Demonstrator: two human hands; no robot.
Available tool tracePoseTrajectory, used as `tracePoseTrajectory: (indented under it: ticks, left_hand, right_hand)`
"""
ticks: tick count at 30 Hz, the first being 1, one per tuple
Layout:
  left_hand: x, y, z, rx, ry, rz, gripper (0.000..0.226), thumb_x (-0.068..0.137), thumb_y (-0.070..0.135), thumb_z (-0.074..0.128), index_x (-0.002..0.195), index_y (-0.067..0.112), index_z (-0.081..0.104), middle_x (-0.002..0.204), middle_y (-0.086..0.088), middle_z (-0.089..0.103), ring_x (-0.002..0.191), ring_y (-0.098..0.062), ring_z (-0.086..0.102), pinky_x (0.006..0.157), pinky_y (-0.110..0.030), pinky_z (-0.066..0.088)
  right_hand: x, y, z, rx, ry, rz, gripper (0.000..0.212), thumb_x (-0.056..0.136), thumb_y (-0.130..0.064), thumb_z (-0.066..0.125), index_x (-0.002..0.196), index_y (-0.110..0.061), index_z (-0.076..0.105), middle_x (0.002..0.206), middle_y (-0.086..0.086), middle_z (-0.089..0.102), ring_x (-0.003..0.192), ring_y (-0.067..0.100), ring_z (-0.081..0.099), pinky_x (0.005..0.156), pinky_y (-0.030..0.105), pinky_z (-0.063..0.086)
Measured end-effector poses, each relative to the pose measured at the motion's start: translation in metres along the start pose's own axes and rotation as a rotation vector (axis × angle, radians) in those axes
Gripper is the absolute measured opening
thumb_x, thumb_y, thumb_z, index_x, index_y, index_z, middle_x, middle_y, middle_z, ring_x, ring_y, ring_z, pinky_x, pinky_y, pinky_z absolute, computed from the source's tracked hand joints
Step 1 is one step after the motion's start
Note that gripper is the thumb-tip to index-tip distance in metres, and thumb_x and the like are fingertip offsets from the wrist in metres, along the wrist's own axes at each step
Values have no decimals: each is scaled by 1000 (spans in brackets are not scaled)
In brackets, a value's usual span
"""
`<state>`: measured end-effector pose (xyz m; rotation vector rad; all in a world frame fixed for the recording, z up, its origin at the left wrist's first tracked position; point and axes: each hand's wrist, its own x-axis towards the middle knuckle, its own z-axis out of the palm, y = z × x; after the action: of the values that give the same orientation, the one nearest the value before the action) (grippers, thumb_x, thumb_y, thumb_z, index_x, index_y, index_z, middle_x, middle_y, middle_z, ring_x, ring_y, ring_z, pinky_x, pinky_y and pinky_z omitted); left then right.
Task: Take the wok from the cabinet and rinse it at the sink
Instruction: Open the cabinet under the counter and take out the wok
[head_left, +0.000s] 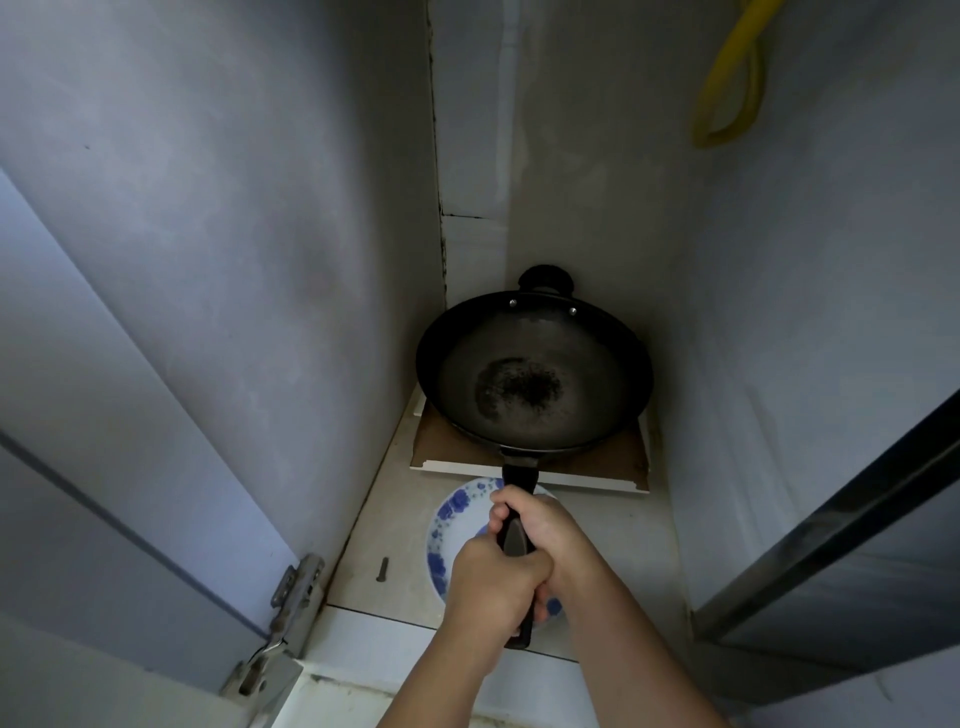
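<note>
Both forearms reach in from the bottom edge, and the two hands are wrapped around the wok's long black handle (515, 540). On that handle the left hand (491, 584) is closed nearer the handle's end, and the right hand (540, 530) is closed just ahead of it, closer to the pan, with fingers curled fully round the grip.

That wok (534, 371) sits deep inside the cabinet, toward the back right corner. It is round, black and wide, with a dull grey sheen on its inner wall and a dark, speckled, burnt-looking patch in the bottom. Two small shiny rivets show on the far rim, where a short black loop handle (545, 278) sticks out toward the back wall. Whether the pan is resting or just lifted cannot be told; under it lies a brown board (618, 460) with a pale edge, on the cabinet floor (395, 519).

Beneath the hands, a white plate (457, 519) with blue flower patterns lies on the same floor; nothing can be seen on its visible part. A small dark screw (383, 569) lies just left of it. A metal hinge (291, 608) holds the open door (78, 519) at lower left, and a yellow loop (727, 88) hangs at upper right. No writing can be read anywhere
</note>
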<state>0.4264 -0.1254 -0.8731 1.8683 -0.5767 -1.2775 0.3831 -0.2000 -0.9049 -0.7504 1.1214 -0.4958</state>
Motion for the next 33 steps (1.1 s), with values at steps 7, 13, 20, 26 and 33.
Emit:
tracePoseTrajectory:
  ticks: [7,13,20,26,33]
  left_hand:
    - [-2,4,-2,8,-5,26,6,77,3,55,79,4,60,42,0,55,32,-11,50,40,-19,43]
    - [-6,14,0,23,11,89,6,77,5,54,77,4,61,46,-3,56,34,-12,51,45,-20,45]
    - [-22,22,-8,10,16,121,6,75,3,54,71,4,58,39,-1,54,32,-12,50,49,-21,47]
    - [-45,26,-18,-4,52,118,2,74,4,55,72,4,58,37,1,53,31,-10,50,46,-21,43]
    - [-72,31,-30,-37,35,157,6,71,2,53,68,6,56,45,-5,55,31,-12,49,38,-16,40]
  right_hand:
    - [-6,-8,3,-15,1,-28,39,86,-12,55,47,-9,50,44,3,53,44,15,50,53,25,44]
    - [-15,-23,3,-49,6,-61,37,85,-13,56,48,-10,48,43,2,53,46,17,48,53,25,43]
    - [-35,-32,14,-38,2,-100,29,84,-12,56,57,-9,48,43,1,54,41,13,50,44,18,44]
    - [-64,-36,27,-71,-20,-139,28,87,-11,53,59,-7,48,52,5,52,35,8,51,39,13,42]
    - [-91,-40,37,-87,-35,-197,29,86,-11,53,58,-9,48,47,1,54,36,9,49,39,13,41]
